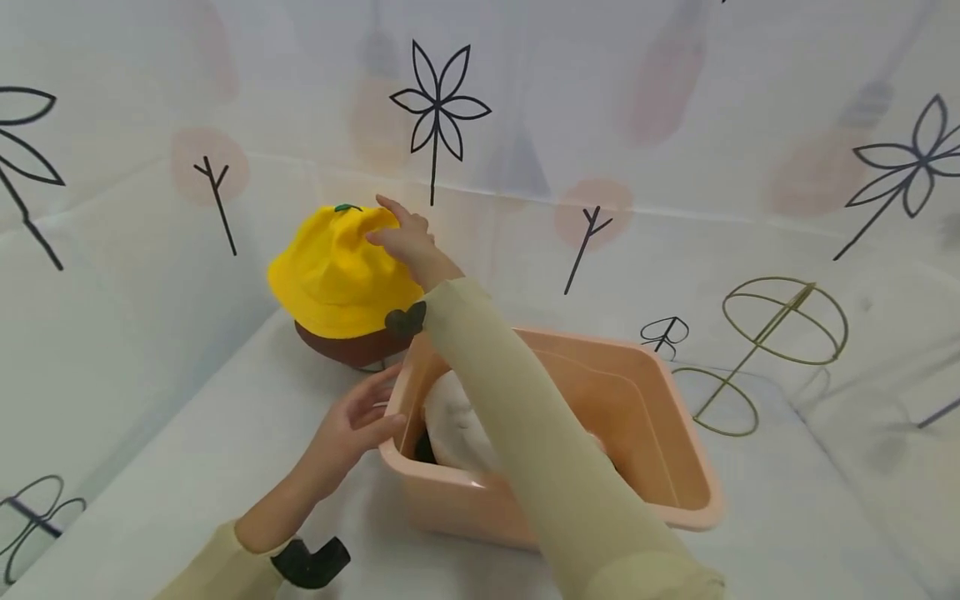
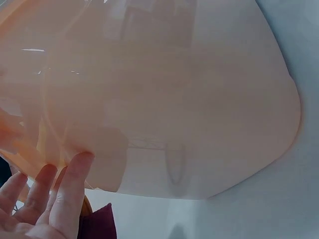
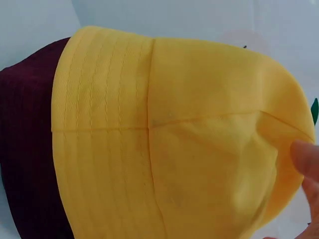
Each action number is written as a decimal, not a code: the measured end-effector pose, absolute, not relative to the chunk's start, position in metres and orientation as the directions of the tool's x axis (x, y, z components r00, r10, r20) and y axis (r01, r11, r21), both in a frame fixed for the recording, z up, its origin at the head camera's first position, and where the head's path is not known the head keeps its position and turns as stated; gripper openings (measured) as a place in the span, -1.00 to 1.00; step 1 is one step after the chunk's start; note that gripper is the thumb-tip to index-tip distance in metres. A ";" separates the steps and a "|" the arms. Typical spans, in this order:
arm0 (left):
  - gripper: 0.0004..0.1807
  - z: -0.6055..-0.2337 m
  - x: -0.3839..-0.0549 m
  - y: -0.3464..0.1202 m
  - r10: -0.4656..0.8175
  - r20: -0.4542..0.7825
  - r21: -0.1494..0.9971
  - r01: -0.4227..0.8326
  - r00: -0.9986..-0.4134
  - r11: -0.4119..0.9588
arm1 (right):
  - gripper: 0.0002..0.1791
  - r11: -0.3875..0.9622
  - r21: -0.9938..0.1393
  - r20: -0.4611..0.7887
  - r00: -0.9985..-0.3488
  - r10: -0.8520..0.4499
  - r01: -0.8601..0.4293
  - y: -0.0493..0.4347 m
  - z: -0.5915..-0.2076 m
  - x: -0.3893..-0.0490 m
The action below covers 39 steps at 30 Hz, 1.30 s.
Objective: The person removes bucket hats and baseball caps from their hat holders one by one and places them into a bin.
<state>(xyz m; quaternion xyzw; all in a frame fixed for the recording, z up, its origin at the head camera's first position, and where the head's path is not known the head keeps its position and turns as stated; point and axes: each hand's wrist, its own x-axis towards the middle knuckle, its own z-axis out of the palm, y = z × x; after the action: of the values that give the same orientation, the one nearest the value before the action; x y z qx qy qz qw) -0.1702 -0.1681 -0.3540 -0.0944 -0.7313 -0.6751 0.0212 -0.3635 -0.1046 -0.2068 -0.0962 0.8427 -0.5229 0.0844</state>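
Note:
In the head view a yellow bucket hat (image 1: 330, 271) with a small green leaf on top sits over a maroon hat (image 1: 352, 346). Part of a thin wire shows beneath them. My right hand (image 1: 411, 242) is at the crown, its thumb touching the dented yellow cloth (image 3: 209, 149) while the index finger extends past it. To the lower left, my left hand (image 1: 352, 421) rests on the peach plastic tub (image 1: 442, 500), its straight fingers (image 2: 72, 181) against the outer wall and the thumb at the rim. A white rounded form (image 1: 453, 425) lies inside, partly hidden by my right sleeve.
Behind the tub's right side stands a gold wire stand (image 1: 723, 383) with round loops. White patterned sheeting (image 1: 510, 108) hangs at the back and left. A white surface (image 1: 247, 450) lies beneath everything. Dark straps (image 1: 311, 562) show at both cuffs.

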 end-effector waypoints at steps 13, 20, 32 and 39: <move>-0.31 -0.353 -0.170 -0.160 0.112 0.163 0.983 0.171 -0.980 0.073 | -0.85 0.194 -0.978 0.056 -0.991 -0.124 -0.079 -0.101 -0.217 -0.370; -0.32 -0.354 -0.173 -0.155 0.125 0.161 0.983 0.170 -0.979 0.071 | -0.85 0.084 -0.994 0.062 -0.996 -0.057 -0.066 -0.089 -0.205 -0.375; -0.31 -0.354 -0.176 -0.152 0.125 0.154 0.984 0.164 -0.980 0.074 | -0.82 0.054 -0.995 0.081 -0.995 -0.054 -0.084 -0.069 -0.160 -0.367; -0.31 -0.354 -0.181 -0.153 0.154 0.156 0.985 0.166 -0.976 0.057 | -0.78 0.049 -0.993 0.103 -0.994 -0.035 -0.105 -0.053 -0.143 -0.362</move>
<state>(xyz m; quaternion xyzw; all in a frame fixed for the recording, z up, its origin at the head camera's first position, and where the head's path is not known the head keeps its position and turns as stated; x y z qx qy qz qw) -0.1811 -0.1532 -0.3543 -0.1099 -0.7269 -0.6779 0.0045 -0.3624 -0.0529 -0.1427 -0.0484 0.7236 -0.6880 -0.0252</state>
